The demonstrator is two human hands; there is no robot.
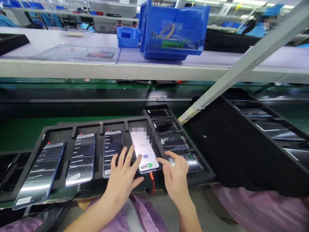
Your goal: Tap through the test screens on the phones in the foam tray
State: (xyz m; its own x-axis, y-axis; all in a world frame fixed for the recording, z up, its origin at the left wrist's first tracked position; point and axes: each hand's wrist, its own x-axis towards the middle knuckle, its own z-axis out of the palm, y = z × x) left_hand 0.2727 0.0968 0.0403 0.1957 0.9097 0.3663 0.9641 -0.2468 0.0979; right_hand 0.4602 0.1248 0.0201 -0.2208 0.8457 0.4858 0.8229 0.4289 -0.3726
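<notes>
A smartphone with a lit white dial pad lies in a black foam tray, a red cable at its lower end. My left hand spreads its fingers over the left side of this phone. From the right, my right hand stretches its index finger to the keypad's right edge, its other fingers curled. Left of them rest a phone with a dark menu screen, a second menu phone and a tilted phone overhanging the tray's front edge.
A second foam tray holds several phones at right. Beyond it, black cloth lies beside more trayed phones. A slanted white post rises there. The shelf above carries a large blue bin and a small blue bin.
</notes>
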